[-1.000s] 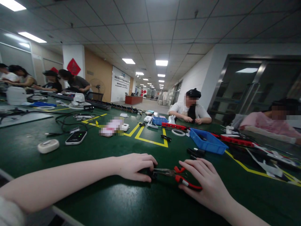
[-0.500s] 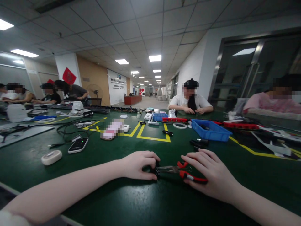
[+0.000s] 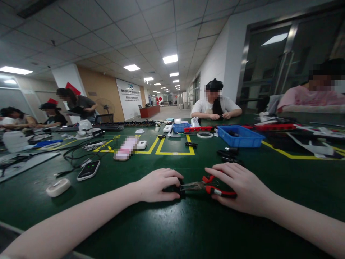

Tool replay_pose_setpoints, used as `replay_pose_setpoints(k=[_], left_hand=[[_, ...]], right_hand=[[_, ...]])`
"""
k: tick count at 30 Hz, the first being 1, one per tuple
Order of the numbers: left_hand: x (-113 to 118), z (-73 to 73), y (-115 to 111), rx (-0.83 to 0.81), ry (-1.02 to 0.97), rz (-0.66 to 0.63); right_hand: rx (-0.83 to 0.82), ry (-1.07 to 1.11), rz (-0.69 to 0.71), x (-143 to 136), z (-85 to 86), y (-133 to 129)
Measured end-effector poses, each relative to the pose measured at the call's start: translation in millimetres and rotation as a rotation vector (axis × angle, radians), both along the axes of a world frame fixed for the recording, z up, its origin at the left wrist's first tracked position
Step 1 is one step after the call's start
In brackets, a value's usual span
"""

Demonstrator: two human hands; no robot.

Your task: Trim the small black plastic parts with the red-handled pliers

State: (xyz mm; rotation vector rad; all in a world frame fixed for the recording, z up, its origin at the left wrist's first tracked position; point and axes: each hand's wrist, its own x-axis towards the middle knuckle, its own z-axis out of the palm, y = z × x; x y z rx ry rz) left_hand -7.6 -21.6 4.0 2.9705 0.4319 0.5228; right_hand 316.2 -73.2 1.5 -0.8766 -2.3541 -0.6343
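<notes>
My left hand [image 3: 161, 185] is closed round a small black part [image 3: 178, 187], gripping it between thumb and fingers just above the table. The fingers cover much of the part, so its kind cannot be made out. From the right, needle-nose pliers [image 3: 198, 186] with red and black handles reach toward it, their slim jaw tips at the black part's right edge. My right hand [image 3: 239, 187] holds the pliers by the handles, which are spread somewhat apart. Whether the jaws pinch anything is too small to tell.
On the green table [image 3: 140, 230], several black pieces [image 3: 229, 155] lie beyond my right hand, before a blue bin [image 3: 239, 136]. A roll of tape [image 3: 58, 187], a small white device [image 3: 88, 170] and a pink phone [image 3: 125, 148] lie to the left. A co-worker [image 3: 215, 104] sits opposite.
The camera view has tilted slightly, shifting the surroundings up and a little left. Both hands keep their hold, with the plier tips still at the black part.
</notes>
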Motion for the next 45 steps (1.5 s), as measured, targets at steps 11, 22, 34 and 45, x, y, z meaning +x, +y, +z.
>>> replay_pose_setpoints(k=[11,22,34,45], left_hand=[[-0.7,1.5,0.0,-0.047,0.0,-0.035],[-2.7,1.2,-0.9,-0.066,0.004,-0.032],[-2.5,1.5,-1.6,-0.072,0.012,-0.03],[-3.6,-0.6,-0.6,-0.069,0.004,-0.026]], right_hand=[[-0.075,-0.028,0.017,-3.0,4.3,-2.7],[-0.059,0.012,-0.02,-6.3,6.6,-4.6],[-0.101,0.065,0.008,-3.6,5.1,-2.8],[-0.102,0.055,0.031,-6.1,7.0,-3.8]])
